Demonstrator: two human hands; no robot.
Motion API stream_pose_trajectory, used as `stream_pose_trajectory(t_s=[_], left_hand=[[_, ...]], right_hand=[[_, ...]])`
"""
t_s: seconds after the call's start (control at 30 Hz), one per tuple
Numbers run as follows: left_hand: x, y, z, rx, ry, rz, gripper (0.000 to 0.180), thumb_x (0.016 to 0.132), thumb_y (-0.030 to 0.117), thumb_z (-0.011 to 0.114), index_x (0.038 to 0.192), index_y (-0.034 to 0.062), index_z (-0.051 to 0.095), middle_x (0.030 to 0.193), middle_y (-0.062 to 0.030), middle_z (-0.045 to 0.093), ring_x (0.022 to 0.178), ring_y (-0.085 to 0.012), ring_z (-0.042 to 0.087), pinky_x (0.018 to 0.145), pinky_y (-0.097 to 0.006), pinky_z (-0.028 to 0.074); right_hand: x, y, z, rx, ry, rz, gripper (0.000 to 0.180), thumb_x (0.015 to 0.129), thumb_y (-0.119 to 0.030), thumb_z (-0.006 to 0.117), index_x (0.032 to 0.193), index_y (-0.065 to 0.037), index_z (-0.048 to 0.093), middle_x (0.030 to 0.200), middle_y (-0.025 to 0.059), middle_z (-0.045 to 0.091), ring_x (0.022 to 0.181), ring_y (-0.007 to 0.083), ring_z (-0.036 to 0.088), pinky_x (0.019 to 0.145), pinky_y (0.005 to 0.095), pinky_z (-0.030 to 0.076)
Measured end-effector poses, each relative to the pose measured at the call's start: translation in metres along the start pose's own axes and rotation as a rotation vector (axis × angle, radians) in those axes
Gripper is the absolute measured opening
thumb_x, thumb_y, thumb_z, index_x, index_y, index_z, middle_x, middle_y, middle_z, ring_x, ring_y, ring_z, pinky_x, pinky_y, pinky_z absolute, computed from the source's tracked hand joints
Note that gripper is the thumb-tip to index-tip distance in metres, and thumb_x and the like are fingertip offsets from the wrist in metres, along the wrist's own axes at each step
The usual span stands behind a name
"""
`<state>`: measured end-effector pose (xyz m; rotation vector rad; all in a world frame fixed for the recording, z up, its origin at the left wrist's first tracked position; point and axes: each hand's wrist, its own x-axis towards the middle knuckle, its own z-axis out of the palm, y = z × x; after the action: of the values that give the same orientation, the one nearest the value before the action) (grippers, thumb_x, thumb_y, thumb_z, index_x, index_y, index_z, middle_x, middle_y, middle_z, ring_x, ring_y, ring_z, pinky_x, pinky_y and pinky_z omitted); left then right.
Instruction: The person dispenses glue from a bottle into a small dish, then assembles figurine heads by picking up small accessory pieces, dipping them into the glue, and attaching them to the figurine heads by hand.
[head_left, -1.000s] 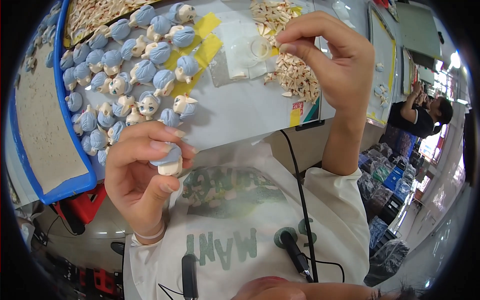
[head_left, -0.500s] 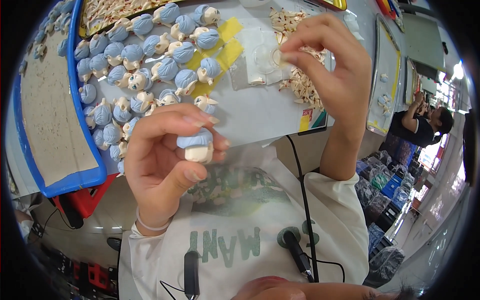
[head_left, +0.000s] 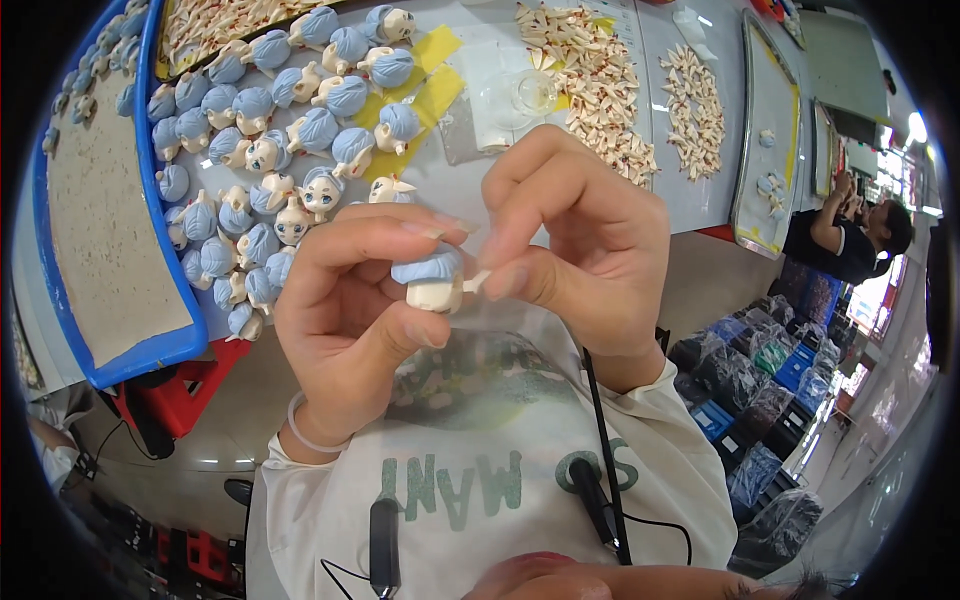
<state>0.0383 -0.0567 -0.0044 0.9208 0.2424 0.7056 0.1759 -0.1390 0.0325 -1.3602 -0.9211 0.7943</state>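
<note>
Fingers of the left hand (head_left: 350,320) curl around a small doll head (head_left: 432,280) with blue hair, held above the lap, clear of the table's (head_left: 690,205) edge. Right hand (head_left: 580,250) pinches a tiny pale piece (head_left: 478,281) against the head's side. More heads (head_left: 290,150) crowd the table beside a blue tray (head_left: 110,250) and yellow sheets (head_left: 430,85).

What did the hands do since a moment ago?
The right hand came down from the pale ear pieces on the table, pinching one small piece, and now presses it against the doll head. The left hand raised that head toward the middle. The rows of blue-haired heads stayed put.
</note>
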Motion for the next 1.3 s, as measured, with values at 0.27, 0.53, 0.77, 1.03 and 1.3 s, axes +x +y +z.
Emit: stream_pose_trajectory(t_s=[0.27, 0.53, 0.77, 1.03, 1.3], left_hand=[[-0.005, -0.002, 0.002, 0.079, -0.035, 0.067, 0.039, 0.071, 0.008, 0.07, 0.103, -0.0026, 0.051, 0.104, -0.0164, 0.052, 0.097, -0.0223, 0.054, 0.077, -0.027, 0.046], [-0.009, -0.006, 0.002, 0.152, -0.034, 0.119, 0.038, 0.072, 0.007, 0.068, 0.105, -0.0033, 0.051, 0.103, -0.0156, 0.052, 0.097, -0.0221, 0.054, 0.076, -0.025, 0.046], [-0.008, -0.003, 0.007, -0.056, 0.067, -0.067, 0.039, 0.076, 0.018, 0.067, 0.106, -0.0019, 0.05, 0.103, -0.0144, 0.054, 0.094, -0.0197, 0.054, 0.082, -0.03, 0.041], [0.0, 0.011, -0.003, 0.866, -0.278, 0.387, 0.036, 0.068, 0.017, 0.071, 0.098, 0.0031, 0.056, 0.103, -0.0137, 0.059, 0.088, -0.0241, 0.055, 0.081, -0.034, 0.04], [-0.066, 0.081, -0.038, 1.575, 0.266, 0.23, 0.019, 0.071, -0.005, 0.062, 0.089, 0.0008, 0.061, 0.096, -0.0133, 0.056, 0.08, -0.0238, 0.057, 0.064, -0.028, 0.048]], right_hand=[[-0.008, 0.0, 0.003, 0.047, -0.01, 0.017, 0.015, 0.066, -0.003, 0.069, 0.075, -0.004, 0.056, 0.077, 0.0053, 0.052, 0.069, 0.0121, 0.047, 0.06, 0.0236, 0.039], [-0.012, -0.001, 0.006, -0.099, 0.02, -0.037, 0.017, 0.064, 0.0, 0.069, 0.075, -0.004, 0.055, 0.074, 0.0059, 0.053, 0.068, 0.0164, 0.05, 0.063, 0.0253, 0.041], [-0.01, 0.005, -0.004, -0.176, -0.01, -0.207, 0.034, 0.066, -0.016, 0.075, 0.088, -0.001, 0.054, 0.082, 0.0076, 0.052, 0.073, 0.0132, 0.048, 0.065, 0.024, 0.038], [-0.026, -0.007, 0.004, 0.402, -0.021, 0.303, 0.052, 0.068, -0.011, 0.072, 0.109, -0.004, 0.042, 0.095, 0.0066, 0.054, 0.089, 0.014, 0.055, 0.076, 0.0265, 0.042], [-0.074, 0.005, -0.204, -1.05, 0.788, 0.189, 0.025, 0.076, -0.006, 0.057, 0.1, 0.0, 0.058, 0.091, 0.0059, 0.059, 0.077, 0.0129, 0.054, 0.071, 0.0244, 0.043]])
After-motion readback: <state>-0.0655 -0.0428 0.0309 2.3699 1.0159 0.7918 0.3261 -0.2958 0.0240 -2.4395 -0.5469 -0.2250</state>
